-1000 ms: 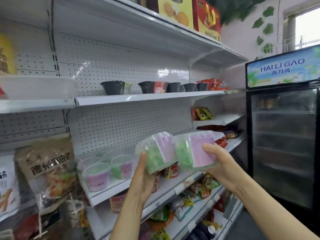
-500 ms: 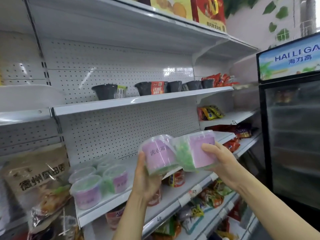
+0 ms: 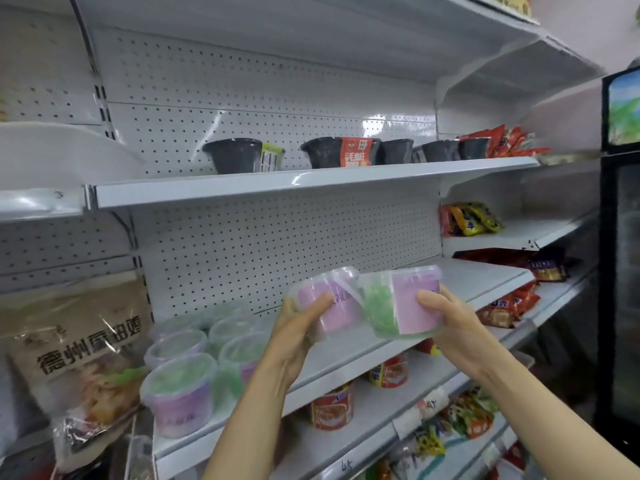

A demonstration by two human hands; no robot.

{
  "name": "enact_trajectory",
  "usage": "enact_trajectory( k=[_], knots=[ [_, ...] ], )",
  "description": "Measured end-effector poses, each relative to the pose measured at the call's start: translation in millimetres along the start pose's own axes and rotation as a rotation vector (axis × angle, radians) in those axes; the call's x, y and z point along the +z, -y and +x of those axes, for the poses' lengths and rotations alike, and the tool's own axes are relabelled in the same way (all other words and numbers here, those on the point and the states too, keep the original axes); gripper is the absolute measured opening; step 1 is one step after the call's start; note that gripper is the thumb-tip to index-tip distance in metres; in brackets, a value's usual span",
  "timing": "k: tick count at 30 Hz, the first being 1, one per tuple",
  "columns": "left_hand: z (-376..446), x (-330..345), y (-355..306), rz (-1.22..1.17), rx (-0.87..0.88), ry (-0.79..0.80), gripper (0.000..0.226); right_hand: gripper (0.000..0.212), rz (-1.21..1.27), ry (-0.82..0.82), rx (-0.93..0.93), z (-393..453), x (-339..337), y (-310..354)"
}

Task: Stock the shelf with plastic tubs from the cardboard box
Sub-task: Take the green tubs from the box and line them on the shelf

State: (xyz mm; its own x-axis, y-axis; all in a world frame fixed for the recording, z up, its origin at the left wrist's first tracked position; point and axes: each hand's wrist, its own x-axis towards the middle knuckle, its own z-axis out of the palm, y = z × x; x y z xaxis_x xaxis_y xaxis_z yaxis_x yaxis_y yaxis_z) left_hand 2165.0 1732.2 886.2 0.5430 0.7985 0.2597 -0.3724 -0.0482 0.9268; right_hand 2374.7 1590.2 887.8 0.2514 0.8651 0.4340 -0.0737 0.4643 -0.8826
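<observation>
My left hand grips a clear plastic tub with a purple label, tilted over the white middle shelf. Right beside it, touching, my right hand holds a second tub showing green contents and a purple label. Both tubs hang just above the shelf's bare stretch. Several matching tubs stand grouped at the shelf's left end. The cardboard box is out of sight.
Black bowls line the shelf above. A large snack bag hangs at the left. Red cans stand on the shelf below. Snack packets fill the right bay, and a black fridge stands at far right.
The view has shifted left and nearer to the shelf. Both hands have carried the tubs slightly lower toward the middle shelf, and the left tub has turned its purple label toward me.
</observation>
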Motion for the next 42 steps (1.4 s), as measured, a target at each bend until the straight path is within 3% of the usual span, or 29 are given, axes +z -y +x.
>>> enact_trajectory(
  k=[6, 11, 19, 24, 28, 33, 38, 42],
  knots=[
    [25, -6, 9, 0.106, 0.085, -0.155, 0.127, 0.066, 0.040, 0.025, -0.004, 29, -14, -19],
    [31, -10, 12, 0.127, 0.140, -0.258, 0.099, 0.072, 0.151, 0.022, 0.003, 49, -45, -36],
    [62, 19, 21, 0.155, 0.158, -0.450, 0.100, 0.101, 0.166, 0.122, 0.016, 102, -81, -37],
    [67, 17, 30, 0.155, 0.205, -0.535, 0.096, 0.094, 0.211, 0.170, 0.081, 121, -91, -55],
    [72, 18, 36, 0.115, 0.214, -0.534, 0.103, 0.100, 0.221, 0.208, 0.121, 133, -92, -74],
    [73, 19, 49, 0.094, 0.206, -0.575, 0.116, 0.092, 0.257, 0.241, 0.153, 145, -96, -100],
    [79, 16, 53, 0.127, 0.196, -0.588, 0.111, 0.109, 0.249, 0.251, 0.153, 158, -96, -114],
    [88, 11, 48, 0.207, 0.173, -0.602, 0.106, 0.110, 0.254, 0.244, 0.142, 171, -84, -121]
  ],
)
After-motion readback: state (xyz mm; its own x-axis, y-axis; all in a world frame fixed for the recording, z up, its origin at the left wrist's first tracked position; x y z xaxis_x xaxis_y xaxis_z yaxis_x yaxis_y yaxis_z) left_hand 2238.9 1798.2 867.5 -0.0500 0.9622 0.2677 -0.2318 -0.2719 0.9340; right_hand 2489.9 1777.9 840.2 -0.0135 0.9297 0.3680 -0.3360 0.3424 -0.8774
